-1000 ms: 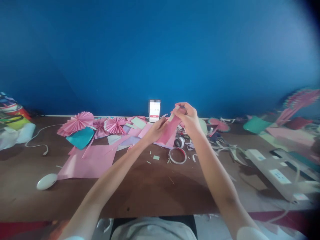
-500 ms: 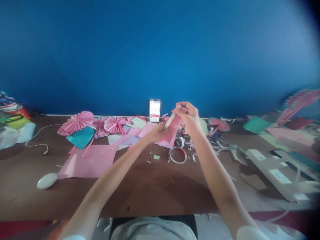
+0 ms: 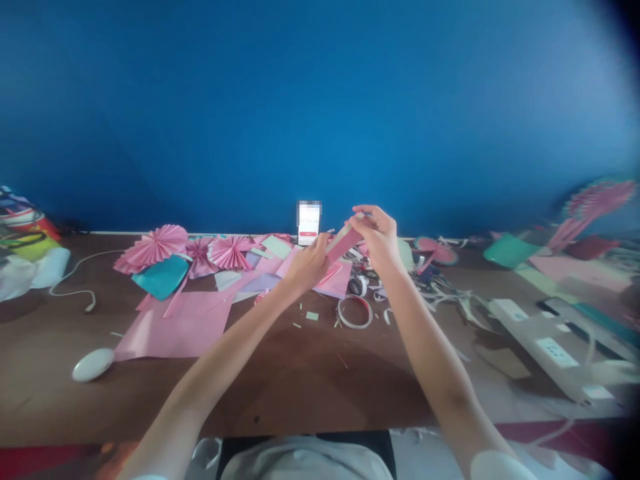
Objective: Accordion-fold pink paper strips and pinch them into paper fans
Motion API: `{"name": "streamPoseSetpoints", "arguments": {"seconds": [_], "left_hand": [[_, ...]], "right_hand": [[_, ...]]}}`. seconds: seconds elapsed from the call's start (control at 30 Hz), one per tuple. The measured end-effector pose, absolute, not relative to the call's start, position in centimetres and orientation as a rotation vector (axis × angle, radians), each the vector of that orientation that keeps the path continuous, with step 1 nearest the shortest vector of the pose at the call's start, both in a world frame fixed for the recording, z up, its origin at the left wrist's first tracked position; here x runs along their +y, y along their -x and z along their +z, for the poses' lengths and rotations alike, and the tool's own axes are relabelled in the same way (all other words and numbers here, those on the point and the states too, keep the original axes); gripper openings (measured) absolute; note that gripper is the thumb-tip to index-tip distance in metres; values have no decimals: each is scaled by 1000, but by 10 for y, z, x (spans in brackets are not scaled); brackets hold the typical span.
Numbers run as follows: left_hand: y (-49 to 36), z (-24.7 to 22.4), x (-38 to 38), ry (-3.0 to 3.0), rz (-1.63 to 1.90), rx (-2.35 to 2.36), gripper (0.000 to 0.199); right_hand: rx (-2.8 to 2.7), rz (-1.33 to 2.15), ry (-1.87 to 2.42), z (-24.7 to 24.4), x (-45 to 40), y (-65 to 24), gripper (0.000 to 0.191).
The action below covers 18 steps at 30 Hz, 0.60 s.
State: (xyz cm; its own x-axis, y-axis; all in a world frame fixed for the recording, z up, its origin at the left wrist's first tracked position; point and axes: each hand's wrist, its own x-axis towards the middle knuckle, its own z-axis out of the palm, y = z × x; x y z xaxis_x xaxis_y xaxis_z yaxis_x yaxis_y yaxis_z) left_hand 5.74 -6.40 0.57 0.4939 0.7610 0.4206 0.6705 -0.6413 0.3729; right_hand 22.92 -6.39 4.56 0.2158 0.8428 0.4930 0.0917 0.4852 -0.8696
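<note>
A narrow pink paper strip [image 3: 344, 243] with a pale edge is held slanting above the back of the table. My left hand [image 3: 313, 260] grips its lower left end, fingers closed. At its upper right end, my right hand [image 3: 376, 230] pinches the strip between thumb and fingers. Beneath the hands lie pink sheets [image 3: 334, 279] and other paper pieces. A roll of tape [image 3: 355, 311] rests on the table just in front of them.
Pink paper fans [image 3: 159, 247] and a teal piece [image 3: 161, 276] lie at left, behind a large pink sheet [image 3: 180, 323]. A white mouse [image 3: 93, 365] sits front left. A lit phone [image 3: 309, 223] stands against the blue wall. At right is a power strip [image 3: 540, 343].
The pink paper between my hands now shows as a narrower strip, where a wider flap hung down before. My left hand has turned, its fingers now raised around the lower end.
</note>
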Motion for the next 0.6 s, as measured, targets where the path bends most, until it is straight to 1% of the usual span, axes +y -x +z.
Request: {"name": "streamPoseSetpoints", "arguments": {"seconds": [0.1, 0.2, 0.37, 0.5, 0.6], "left_hand": [[-57, 5, -61, -2551, 853, 1192, 42], [-56, 6, -59, -2472, 871, 1026, 39], [-53, 11, -61, -2300, 795, 923, 24], [-55, 8, -62, -2360, 836, 850, 15], [-56, 5, -61, -2426, 831, 850, 16]], "right_hand": [[-1260, 633, 948, 45, -63, -230, 26], [-1264, 624, 948, 45, -61, -231, 24], [-1251, 629, 974, 46, -62, -231, 25], [-1242, 644, 967, 47, -63, -231, 25], [-1241, 654, 951, 47, -63, -231, 25]]}}
